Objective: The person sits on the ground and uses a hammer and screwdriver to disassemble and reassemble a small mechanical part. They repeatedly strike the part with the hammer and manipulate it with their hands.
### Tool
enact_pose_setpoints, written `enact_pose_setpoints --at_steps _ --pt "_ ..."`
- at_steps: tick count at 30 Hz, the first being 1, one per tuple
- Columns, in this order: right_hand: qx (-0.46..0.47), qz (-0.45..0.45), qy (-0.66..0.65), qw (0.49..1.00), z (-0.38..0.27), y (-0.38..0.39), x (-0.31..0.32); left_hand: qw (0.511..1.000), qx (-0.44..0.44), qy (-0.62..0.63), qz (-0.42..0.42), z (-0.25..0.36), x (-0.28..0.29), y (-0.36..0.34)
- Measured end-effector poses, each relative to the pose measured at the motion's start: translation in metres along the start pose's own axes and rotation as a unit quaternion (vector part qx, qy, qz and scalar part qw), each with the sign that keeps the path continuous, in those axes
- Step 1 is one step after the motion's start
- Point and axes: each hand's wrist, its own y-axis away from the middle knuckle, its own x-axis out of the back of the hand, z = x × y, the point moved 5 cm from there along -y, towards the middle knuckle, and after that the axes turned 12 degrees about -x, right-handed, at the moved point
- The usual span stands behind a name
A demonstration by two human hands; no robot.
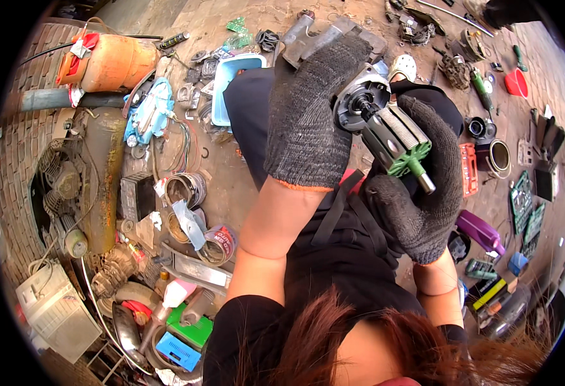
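Note:
Both my hands wear dark grey knitted gloves. My left hand is closed round a silvery metal end housing with a round bearing seat. Out of that housing comes a motor armature, with a dark ribbed core, copper-coloured windings, a green end and a bare steel shaft tilted down to the right. The fingers of my right hand curve round the armature's right side, while its thumb lies apart below the green end. Part of that grip is hidden. Just beyond my left hand is a grey metal block.
A light blue basin stands left of my knee. Further left are an orange gas cylinder, a rusty upright cylinder and open cans. On the right lie a red tool case, a purple bottle and green circuit boards.

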Motion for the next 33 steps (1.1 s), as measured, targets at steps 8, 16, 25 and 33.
enact_pose_setpoints --at_steps 8,16,25,33 --pt "-0.067 0.038 -0.075 0.994 0.008 0.004 0.016 0.981 0.163 0.1 0.026 0.006 -0.006 0.014" --pt "-0.07 0.039 -0.106 0.991 0.012 0.002 0.018 0.961 -0.153 -0.218 -0.078 0.021 -0.006 0.017" --pt "-0.1 0.081 -0.046 0.991 0.018 -0.001 0.026 0.953 -0.145 -0.244 -0.106 0.005 -0.003 0.018" --pt "-0.105 0.146 0.031 0.983 0.035 0.007 0.035 0.979 -0.007 -0.175 -0.1 -0.014 -0.002 0.023"
